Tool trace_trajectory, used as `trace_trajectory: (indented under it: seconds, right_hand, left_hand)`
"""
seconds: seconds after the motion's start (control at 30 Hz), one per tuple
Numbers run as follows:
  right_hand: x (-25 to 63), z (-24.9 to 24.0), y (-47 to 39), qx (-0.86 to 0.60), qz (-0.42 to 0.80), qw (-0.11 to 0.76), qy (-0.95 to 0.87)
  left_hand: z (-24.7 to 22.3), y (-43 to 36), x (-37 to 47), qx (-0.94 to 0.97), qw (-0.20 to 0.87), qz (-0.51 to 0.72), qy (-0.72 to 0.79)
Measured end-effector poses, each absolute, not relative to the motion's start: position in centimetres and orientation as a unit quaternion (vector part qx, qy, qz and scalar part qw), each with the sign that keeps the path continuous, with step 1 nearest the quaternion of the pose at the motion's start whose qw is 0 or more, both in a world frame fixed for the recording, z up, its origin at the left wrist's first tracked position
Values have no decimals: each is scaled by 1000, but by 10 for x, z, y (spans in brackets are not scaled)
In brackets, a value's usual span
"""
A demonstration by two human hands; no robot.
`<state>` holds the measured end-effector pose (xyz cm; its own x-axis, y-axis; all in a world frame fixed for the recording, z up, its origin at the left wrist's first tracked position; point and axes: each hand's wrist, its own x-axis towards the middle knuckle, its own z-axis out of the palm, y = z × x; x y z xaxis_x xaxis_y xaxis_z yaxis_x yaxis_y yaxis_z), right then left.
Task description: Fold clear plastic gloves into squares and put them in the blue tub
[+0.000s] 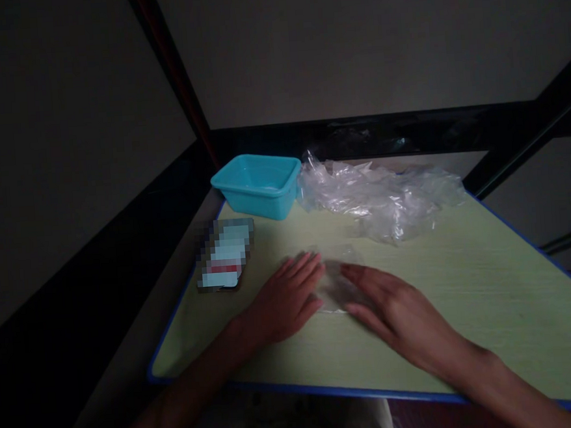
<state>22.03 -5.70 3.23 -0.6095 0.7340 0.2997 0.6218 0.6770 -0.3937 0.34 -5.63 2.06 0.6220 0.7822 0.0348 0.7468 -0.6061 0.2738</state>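
A clear plastic bag (338, 301) lies flat on the light green table (492, 304), in front of me. My left hand (291, 295) rests palm down on the bag's left part, its fingers stretched out. Over the bag's right side is my right hand (389, 301), slightly blurred, with its fingers extended and the thumb apart; whether it touches the plastic I cannot tell. Both hands partly cover the bag. Beyond them, a crumpled heap of clear plastic bags (387, 200) spreads across the back of the table.
A turquoise plastic basin (259, 193) stands at the back left, beside the heap. In front of it, near the left edge, lies a phone (227, 254) with a lit, pixelated screen. Blue edging (327, 391) runs round the table. A wall (352, 46) rises behind.
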Motion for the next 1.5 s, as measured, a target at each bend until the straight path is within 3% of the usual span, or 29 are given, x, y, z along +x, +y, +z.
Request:
trace_trajectory:
  seconds: [0.17,0.33,0.77,1.03,1.5]
  right_hand:
    - [233,7,-89,-303,61,112,-944]
    - [240,-1,-91,-297,18,82,-951]
    - [243,-1,-91,-287,17,83,-954]
    - [245,2,-92,-319,35,124,-939]
    - [245,-11,-93,-377,-39,129,-916]
  left_hand:
    - [11,-59,2,897,96,37,429]
    - [10,-59,3,899,80,28,430]
    - [7,-60,0,899,81,57,426]
    - [7,-64,-9,884,116,141,430]
    - [13,-65,23,931,104,31,349]
